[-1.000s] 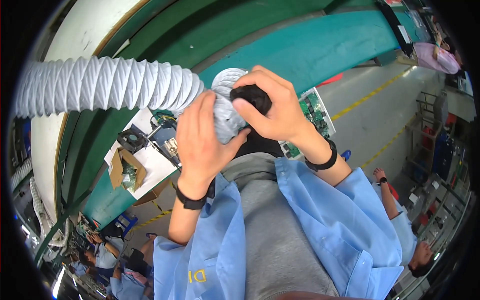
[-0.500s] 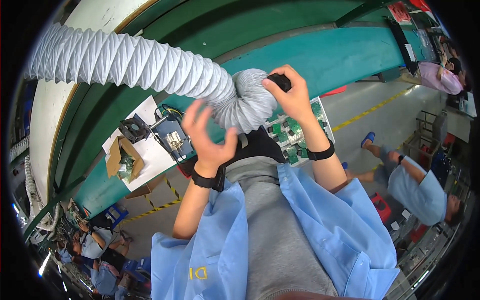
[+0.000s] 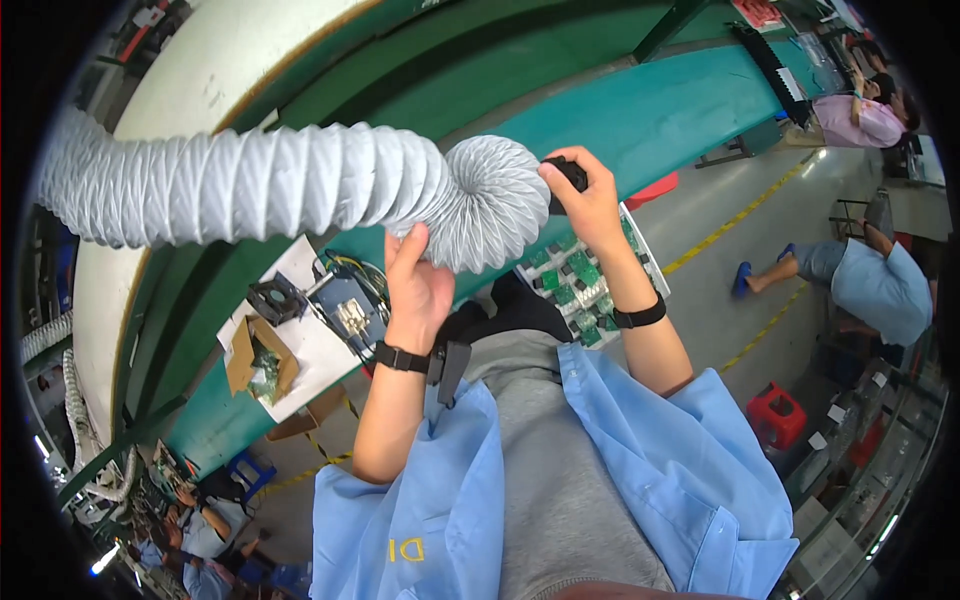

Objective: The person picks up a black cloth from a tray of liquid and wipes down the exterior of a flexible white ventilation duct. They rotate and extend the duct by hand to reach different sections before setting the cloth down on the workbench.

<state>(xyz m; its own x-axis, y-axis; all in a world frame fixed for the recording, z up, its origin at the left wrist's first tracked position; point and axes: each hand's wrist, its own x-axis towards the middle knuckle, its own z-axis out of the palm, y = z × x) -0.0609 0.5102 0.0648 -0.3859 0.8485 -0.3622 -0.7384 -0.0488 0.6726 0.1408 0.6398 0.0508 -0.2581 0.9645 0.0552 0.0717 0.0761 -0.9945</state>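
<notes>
A grey pleated flexible duct hose (image 3: 290, 185) comes in from the left and curls into a tight bend in front of me. My right hand (image 3: 592, 205) grips the black end piece (image 3: 568, 174) of the duct, with fingers and thumb wrapped round it. Under the bend, my left hand (image 3: 415, 290) holds the duct's lower side; some of its fingertips are hidden behind the pleats. Both forearms come up from below, each with a black band at the wrist.
Beyond the duct runs a green bench (image 3: 690, 110). A white tray (image 3: 655, 268) of green circuit boards lies right of my waist. Left are a white board (image 3: 290, 408) with a small black fan (image 3: 277, 300) and an open cardboard box (image 3: 240, 362). A person (image 3: 880, 290) is at the right.
My left hand has gone from spread fingers beside the duct to holding its underside. The duct's straight part has swung lower, and its curled end now shows more of its pleated face.
</notes>
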